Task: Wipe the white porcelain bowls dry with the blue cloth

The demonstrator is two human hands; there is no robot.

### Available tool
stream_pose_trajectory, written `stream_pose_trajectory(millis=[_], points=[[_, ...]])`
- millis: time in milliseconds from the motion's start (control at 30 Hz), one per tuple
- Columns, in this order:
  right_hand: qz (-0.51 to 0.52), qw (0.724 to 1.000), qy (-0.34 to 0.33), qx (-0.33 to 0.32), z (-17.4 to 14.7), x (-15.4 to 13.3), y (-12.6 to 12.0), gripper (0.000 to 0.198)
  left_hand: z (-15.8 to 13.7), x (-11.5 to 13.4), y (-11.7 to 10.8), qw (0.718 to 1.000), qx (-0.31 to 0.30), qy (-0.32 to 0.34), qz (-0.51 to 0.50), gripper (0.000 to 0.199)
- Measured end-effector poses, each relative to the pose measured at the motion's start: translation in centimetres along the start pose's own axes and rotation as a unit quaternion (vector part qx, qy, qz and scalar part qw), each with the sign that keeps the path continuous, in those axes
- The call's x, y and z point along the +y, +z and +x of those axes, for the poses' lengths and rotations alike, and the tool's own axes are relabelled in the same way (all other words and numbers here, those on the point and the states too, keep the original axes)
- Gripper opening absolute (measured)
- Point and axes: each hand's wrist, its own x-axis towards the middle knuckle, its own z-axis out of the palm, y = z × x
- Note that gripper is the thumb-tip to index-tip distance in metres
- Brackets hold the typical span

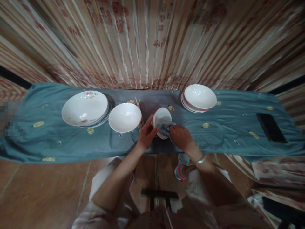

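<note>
A small white bowl (162, 115) is tilted over the front middle of the table, its opening turned toward the far side. My left hand (145, 135) grips it by its left rim, thumb on the near side. In my right hand (181, 136) is a bunched grey-blue cloth (164, 128), pressed against the bowl's near right rim. The fingertips of that hand are partly hidden by the cloth. Left of my left hand stands a wider white bowl (125, 117), and behind it lie several wooden chopsticks (137, 102), partly covered.
A stack of large floral plates (84, 108) sits at the left, a stack of white bowls (200, 96) at the back right. A black phone (271, 128) lies far right. The blue-green tablecloth (71, 149) hangs over the front edge; a curtain (147, 44) rises behind.
</note>
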Motion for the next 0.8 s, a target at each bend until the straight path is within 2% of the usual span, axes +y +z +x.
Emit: stream_pose_trajectory(millis=[467,533,633,733,800], points=[[0.107,0.992,-0.063,-0.035,-0.7,-0.1,-1.6,0.024,0.1,-0.1,-0.2,1.000,-0.007,0.004,0.002,0.094],[0.143,0.986,-0.079,-0.018,-0.6,-0.1,-1.3,0.024,0.1,0.0,-0.2,1.000,-0.007,0.003,-0.004,0.096],[0.217,0.969,-0.108,0.039,-0.4,0.0,-0.3,0.026,0.1,0.0,-0.3,1.000,-0.007,0.004,-0.001,0.096],[0.304,0.937,-0.139,0.105,-0.2,-0.2,0.8,0.027,0.3,-0.2,-0.3,1.000,-0.005,0.014,0.007,0.092],[0.357,0.915,-0.142,0.125,-0.1,-0.5,1.2,0.027,0.3,-0.2,-0.4,1.000,-0.001,0.017,0.012,0.091]])
